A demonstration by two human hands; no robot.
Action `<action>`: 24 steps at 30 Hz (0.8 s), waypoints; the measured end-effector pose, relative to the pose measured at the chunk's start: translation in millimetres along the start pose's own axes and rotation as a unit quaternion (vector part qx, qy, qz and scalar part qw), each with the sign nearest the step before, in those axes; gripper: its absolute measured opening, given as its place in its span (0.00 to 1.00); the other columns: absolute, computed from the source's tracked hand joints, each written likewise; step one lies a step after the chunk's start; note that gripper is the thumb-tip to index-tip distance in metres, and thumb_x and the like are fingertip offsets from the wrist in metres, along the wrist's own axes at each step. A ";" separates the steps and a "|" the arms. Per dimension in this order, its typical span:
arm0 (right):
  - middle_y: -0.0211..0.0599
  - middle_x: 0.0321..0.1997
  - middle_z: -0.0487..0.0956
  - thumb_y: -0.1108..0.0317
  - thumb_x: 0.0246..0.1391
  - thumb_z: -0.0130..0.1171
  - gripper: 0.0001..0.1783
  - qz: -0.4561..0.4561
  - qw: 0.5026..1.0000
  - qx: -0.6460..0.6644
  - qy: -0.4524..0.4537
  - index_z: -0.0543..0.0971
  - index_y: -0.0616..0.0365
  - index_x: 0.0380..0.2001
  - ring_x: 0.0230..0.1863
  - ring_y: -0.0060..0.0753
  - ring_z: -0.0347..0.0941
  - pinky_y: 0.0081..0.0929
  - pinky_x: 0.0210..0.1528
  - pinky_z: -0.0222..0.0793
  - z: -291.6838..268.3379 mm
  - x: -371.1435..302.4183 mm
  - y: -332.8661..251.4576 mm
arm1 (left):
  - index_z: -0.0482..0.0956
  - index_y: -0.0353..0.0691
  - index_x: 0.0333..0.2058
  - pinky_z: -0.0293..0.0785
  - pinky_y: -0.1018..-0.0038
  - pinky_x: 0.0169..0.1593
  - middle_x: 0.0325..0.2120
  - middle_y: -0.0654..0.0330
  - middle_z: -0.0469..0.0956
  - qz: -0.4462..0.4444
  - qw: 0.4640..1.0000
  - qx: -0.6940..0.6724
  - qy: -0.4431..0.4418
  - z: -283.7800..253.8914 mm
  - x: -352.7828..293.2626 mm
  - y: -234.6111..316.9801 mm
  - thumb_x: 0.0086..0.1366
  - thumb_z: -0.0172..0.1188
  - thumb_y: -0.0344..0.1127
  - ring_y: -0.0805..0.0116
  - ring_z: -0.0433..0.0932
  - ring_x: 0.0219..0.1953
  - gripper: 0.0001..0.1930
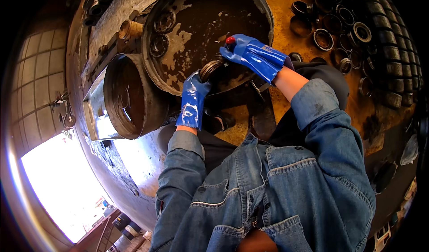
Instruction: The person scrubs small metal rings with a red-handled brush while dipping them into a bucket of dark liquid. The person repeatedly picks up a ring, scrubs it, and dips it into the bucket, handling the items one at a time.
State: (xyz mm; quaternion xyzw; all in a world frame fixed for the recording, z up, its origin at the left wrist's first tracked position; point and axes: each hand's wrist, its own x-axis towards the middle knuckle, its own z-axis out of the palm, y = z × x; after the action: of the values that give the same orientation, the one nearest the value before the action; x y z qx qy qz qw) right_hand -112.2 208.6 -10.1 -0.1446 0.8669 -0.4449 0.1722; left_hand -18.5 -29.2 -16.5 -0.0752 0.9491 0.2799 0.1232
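Both my hands wear wet blue rubber gloves. My left hand [194, 95] is closed on the near side of a ribbed, round metal part [211, 69], holding it tilted at the near rim of a wide round basin [148, 57]. Dark, dirty liquid with patches of foam lies in the basin. My right hand [255, 56] is wrapped round a red-handled tool [230, 40] over the basin, just right of the metal part. The tool's working end is hidden, so its kind does not show. Two round parts [159, 44] lie in the liquid at the basin's left.
An open metal drum [144, 98] stands left of the basin. Many dark metal rings [323, 39] lie on the stained, rusty-brown floor at right, beside stacked cylindrical parts [394, 69]. A tan cylinder [130, 29] sits behind the drum. Bright light enters through a doorway [62, 185].
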 end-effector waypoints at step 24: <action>0.44 0.44 0.86 0.47 0.61 0.57 0.21 0.152 0.945 -0.243 -0.159 0.86 0.46 0.47 0.48 0.52 0.83 0.42 0.54 0.78 -16.3 16.1 -3.1 | 0.81 0.44 0.57 0.75 0.62 0.62 0.55 0.48 0.81 -0.002 0.949 0.296 -0.107 19.7 62.8 55.8 0.59 0.67 0.49 0.49 0.79 0.58 0.28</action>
State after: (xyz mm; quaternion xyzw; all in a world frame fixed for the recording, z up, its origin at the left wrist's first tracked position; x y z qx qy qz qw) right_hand -133.3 212.2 -1.4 -0.1169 0.9219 -0.1601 0.3330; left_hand -86.7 23.4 -21.3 -0.0068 0.9705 -0.0078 0.2408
